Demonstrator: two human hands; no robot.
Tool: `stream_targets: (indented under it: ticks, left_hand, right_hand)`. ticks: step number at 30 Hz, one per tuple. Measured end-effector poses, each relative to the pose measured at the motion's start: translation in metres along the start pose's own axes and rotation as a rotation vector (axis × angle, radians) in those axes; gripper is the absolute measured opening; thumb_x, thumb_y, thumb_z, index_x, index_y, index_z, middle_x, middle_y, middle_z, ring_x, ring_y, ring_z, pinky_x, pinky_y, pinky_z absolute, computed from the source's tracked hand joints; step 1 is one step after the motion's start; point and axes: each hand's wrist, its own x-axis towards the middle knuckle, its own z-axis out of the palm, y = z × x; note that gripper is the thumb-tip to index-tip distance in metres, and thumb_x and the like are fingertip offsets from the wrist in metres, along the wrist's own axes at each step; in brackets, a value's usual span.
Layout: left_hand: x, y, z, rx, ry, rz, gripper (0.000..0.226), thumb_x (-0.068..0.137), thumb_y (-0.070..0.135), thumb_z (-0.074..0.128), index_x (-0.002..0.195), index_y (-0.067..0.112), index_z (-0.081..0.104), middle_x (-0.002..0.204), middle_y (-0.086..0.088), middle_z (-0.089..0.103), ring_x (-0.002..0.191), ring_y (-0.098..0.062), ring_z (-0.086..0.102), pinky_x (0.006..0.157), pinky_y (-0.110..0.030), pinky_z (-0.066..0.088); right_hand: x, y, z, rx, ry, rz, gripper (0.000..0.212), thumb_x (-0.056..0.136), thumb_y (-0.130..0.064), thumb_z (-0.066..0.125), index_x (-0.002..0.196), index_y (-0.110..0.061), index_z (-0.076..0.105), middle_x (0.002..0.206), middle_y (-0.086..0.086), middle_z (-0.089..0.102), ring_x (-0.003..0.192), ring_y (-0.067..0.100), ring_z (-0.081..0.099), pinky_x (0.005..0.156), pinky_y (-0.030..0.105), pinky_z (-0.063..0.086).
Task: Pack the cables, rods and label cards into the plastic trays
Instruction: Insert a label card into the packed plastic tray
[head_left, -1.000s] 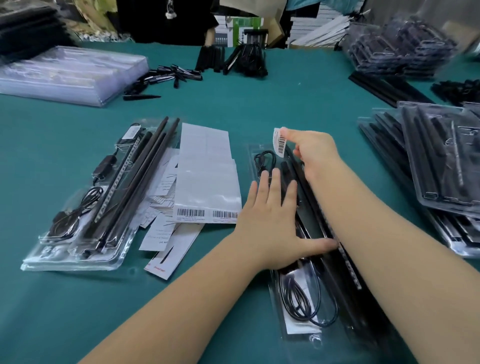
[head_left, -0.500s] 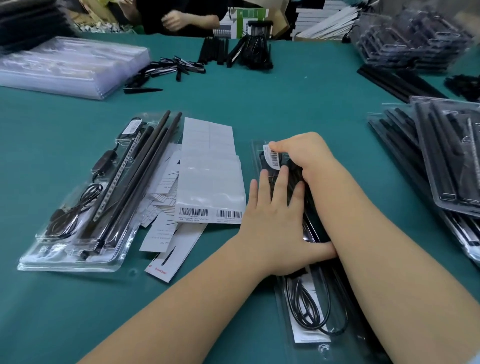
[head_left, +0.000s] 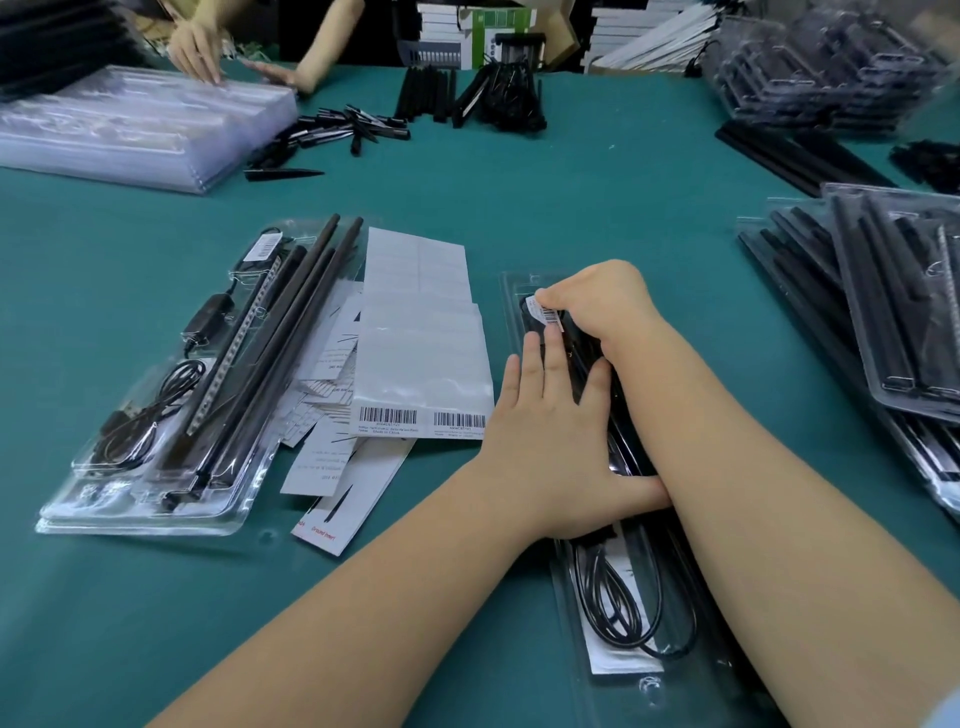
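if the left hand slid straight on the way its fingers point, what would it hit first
Probably the barcode label that the right hand pinches, just beyond the left hand fingertips on the tray. The right hand's knuckles sit right behind it; depth is hard to judge.

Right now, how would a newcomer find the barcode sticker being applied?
On the green table, find the clear tray under both hands. At its far end, the right hand pinches a small white barcode sticker, far smaller than the label sheets alongside.
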Motion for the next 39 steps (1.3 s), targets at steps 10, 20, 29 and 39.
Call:
stream_targets:
  ticks: [10,20,29,39]
  left_hand:
    - [0.000,0.000,-0.001,-0.024,-0.024,0.005,0.108,0.076,0.076,0.045,0.153,0.022,-0.008,0.154,-0.020,-0.027,0.142,-0.030,-0.027,0.118,-0.043,-0.009]
    - [-0.003,0.003,-0.002,-0.069,-0.003,-0.054,0.125,0.070,0.082,0.047,0.150,0.010,-0.017,0.153,-0.017,-0.030,0.142,-0.027,-0.028,0.118,-0.041,-0.010]
    - [-0.002,0.003,-0.004,-0.065,-0.037,-0.097,0.131,0.067,0.086,0.045,0.149,0.002,-0.013,0.155,-0.018,-0.026,0.144,-0.029,-0.022,0.119,-0.040,-0.008]
    - [-0.004,0.001,-0.006,-0.091,-0.051,-0.081,0.119,0.075,0.079,0.046,0.150,0.004,-0.008,0.156,-0.018,-0.023,0.143,-0.027,-0.024,0.119,-0.040,-0.009]
  right_hand:
    - [0.007,0.010,0.002,-0.302,0.208,-0.178,0.057,0.072,-0.053,0.075,0.097,-0.006,0.058,0.106,0.009,0.052,0.090,0.024,0.053,0.068,0.028,0.038]
    - [0.002,0.013,-0.012,-0.513,-0.081,-0.345,0.046,0.071,-0.059,0.071,0.074,-0.017,0.052,0.098,0.003,0.044,0.091,0.021,0.047,0.071,0.028,0.036]
    - [0.005,0.023,-0.018,-0.414,-0.101,-0.445,0.038,0.076,-0.054,0.070,0.089,-0.023,0.052,0.100,-0.001,0.044,0.086,0.013,0.044,0.067,0.024,0.032]
    - [0.013,0.010,0.004,-0.644,0.146,-0.383,0.044,0.094,-0.045,0.048,0.075,-0.006,0.059,0.073,0.004,0.049,0.075,0.026,0.049,0.056,0.030,0.032]
